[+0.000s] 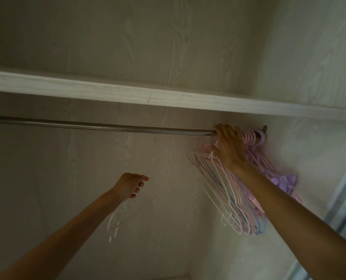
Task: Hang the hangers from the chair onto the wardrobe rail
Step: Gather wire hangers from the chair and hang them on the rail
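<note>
Hangers (228, 190) crowd the rail (107, 126) at three o'clock, thin wire, pink, white and blue. My right hand (229, 146) is closed around their hooks at the rail. At seven o'clock my left hand (130, 184) pinches one blurred white hanger (113, 225). I judge them light, springy and quick to tangle; I would hold each by the neck under its hook.

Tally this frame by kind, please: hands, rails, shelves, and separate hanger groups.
Hands: 2 (left hand, right hand)
Rail: 1
Shelf: 1
Hanger groups: 2 (blurred white hanger in left hand; mixed bunch at the rail, singles uncountable)
Total: 6
</note>
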Demonstrator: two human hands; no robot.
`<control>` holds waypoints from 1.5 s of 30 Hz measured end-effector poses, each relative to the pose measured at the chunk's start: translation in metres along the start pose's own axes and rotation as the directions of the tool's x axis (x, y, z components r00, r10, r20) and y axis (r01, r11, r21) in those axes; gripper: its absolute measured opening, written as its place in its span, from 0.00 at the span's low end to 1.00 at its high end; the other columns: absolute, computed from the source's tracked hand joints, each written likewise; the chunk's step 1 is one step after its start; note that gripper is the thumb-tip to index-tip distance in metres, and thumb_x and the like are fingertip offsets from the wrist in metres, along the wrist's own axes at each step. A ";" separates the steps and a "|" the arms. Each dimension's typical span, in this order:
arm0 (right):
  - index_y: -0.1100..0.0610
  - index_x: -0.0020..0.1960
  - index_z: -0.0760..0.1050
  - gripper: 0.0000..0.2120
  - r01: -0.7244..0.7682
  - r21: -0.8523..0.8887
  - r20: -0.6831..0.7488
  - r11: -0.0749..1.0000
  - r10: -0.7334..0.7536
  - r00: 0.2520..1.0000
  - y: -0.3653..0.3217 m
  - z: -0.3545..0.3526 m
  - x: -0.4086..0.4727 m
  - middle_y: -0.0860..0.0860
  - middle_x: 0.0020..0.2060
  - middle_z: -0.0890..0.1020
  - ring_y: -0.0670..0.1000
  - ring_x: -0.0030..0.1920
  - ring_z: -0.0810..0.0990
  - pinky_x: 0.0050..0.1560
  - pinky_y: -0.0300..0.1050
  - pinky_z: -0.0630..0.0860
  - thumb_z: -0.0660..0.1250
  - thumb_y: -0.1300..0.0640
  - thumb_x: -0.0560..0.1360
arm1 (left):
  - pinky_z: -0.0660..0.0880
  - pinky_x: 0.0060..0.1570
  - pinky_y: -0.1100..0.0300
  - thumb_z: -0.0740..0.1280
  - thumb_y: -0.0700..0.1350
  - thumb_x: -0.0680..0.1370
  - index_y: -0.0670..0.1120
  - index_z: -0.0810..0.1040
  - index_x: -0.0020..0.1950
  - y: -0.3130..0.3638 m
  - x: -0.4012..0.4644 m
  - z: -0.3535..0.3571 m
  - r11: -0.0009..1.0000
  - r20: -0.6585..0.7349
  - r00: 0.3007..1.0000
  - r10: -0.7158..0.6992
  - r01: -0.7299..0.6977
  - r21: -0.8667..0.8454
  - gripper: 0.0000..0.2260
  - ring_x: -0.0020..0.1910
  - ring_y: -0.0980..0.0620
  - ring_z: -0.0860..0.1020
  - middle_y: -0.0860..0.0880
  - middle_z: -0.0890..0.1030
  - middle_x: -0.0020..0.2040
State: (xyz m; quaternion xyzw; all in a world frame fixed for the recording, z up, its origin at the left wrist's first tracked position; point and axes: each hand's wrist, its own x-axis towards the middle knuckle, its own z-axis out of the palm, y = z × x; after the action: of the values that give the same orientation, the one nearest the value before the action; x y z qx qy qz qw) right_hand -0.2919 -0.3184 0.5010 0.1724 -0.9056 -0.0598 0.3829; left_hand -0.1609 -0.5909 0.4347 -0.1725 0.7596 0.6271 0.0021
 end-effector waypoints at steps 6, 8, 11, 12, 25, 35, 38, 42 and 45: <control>0.55 0.75 0.56 0.32 -0.075 -0.030 0.128 0.997 0.078 0.989 0.021 -0.009 -0.008 0.52 0.75 0.59 0.55 0.75 0.54 0.73 0.56 0.47 0.61 0.45 0.76 | 0.58 0.17 0.71 0.57 0.41 0.81 0.42 0.77 0.45 0.002 -0.010 0.000 1.000 0.018 1.000 0.002 -0.002 0.002 0.11 0.16 0.59 0.64 0.49 0.68 0.30; 0.55 0.76 0.51 0.33 -0.055 -0.080 0.159 0.995 0.067 0.985 0.019 -0.015 -0.009 0.51 0.76 0.54 0.54 0.76 0.50 0.74 0.55 0.45 0.58 0.44 0.77 | 0.58 0.20 0.69 0.57 0.42 0.81 0.42 0.77 0.51 0.005 -0.016 0.001 1.000 0.025 1.000 -0.002 0.001 0.025 0.09 0.22 0.56 0.63 0.50 0.68 0.30; 0.57 0.76 0.50 0.36 -0.085 -0.031 0.163 0.996 0.089 0.983 0.008 -0.025 -0.013 0.53 0.76 0.53 0.55 0.76 0.49 0.74 0.56 0.45 0.60 0.42 0.76 | 0.58 0.25 0.65 0.58 0.42 0.81 0.42 0.77 0.54 0.007 -0.024 0.001 0.998 0.042 0.999 0.005 -0.008 0.059 0.10 0.27 0.55 0.63 0.50 0.68 0.31; 0.58 0.76 0.53 0.36 -0.086 0.032 0.110 0.996 0.082 0.991 0.000 -0.028 -0.018 0.55 0.76 0.57 0.57 0.76 0.53 0.73 0.56 0.49 0.62 0.43 0.76 | 0.58 0.25 0.65 0.58 0.43 0.81 0.43 0.78 0.54 0.007 -0.027 0.001 0.998 0.048 0.999 0.006 -0.009 0.064 0.10 0.27 0.55 0.63 0.50 0.68 0.31; 0.59 0.57 0.77 0.20 -0.829 0.506 0.861 0.237 -0.078 0.503 -0.156 -0.054 -0.093 0.50 0.46 0.81 0.49 0.46 0.79 0.55 0.45 0.72 0.58 0.44 0.78 | 0.71 0.31 0.67 0.64 0.45 0.79 0.46 0.75 0.45 -0.030 -0.091 0.027 0.997 0.234 0.970 0.069 -0.063 -0.034 0.05 0.31 0.56 0.72 0.50 0.74 0.35; 0.57 0.51 0.75 0.13 -0.696 0.711 0.681 0.103 -0.349 0.644 -0.126 -0.075 -0.117 0.49 0.28 0.68 0.45 0.26 0.66 0.39 0.40 0.71 0.55 0.53 0.81 | 0.76 0.45 0.64 0.69 0.62 0.69 0.51 0.81 0.49 0.018 -0.096 -0.027 0.671 0.075 0.868 0.492 -0.432 0.602 0.17 0.42 0.57 0.80 0.57 0.80 0.42; 0.53 0.50 0.74 0.13 -0.696 0.700 0.643 0.161 -0.565 0.517 -0.115 -0.085 -0.127 0.47 0.30 0.62 0.44 0.29 0.62 0.45 0.40 0.67 0.52 0.49 0.81 | 0.70 0.57 0.66 0.70 0.58 0.69 0.54 0.66 0.71 0.036 -0.099 -0.045 0.686 0.381 0.792 0.477 -0.606 0.402 0.31 0.58 0.61 0.73 0.59 0.73 0.61; 0.51 0.51 0.75 0.15 -0.566 0.741 0.632 0.362 -0.661 0.405 -0.123 -0.092 -0.126 0.47 0.32 0.59 0.45 0.33 0.60 0.44 0.40 0.62 0.51 0.47 0.81 | 0.76 0.46 0.70 0.64 0.56 0.74 0.50 0.71 0.68 0.051 -0.105 -0.028 0.644 0.608 0.705 0.366 -0.663 0.381 0.23 0.46 0.62 0.82 0.51 0.82 0.55; 0.50 0.51 0.75 0.15 -0.538 0.731 0.652 0.420 -0.664 0.367 -0.126 -0.089 -0.128 0.45 0.33 0.64 0.42 0.35 0.65 0.50 0.38 0.64 0.51 0.47 0.81 | 0.76 0.35 0.67 0.62 0.58 0.75 0.49 0.79 0.52 0.052 -0.102 -0.018 0.640 0.530 0.757 0.381 -0.630 0.439 0.15 0.36 0.59 0.83 0.51 0.85 0.43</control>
State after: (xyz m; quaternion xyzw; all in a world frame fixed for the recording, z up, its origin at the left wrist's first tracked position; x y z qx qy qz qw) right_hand -0.1118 -0.3886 0.4473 0.3256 -0.8078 0.3321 -0.3621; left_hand -0.0751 -0.5739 0.5106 0.1901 0.9164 0.3512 0.0276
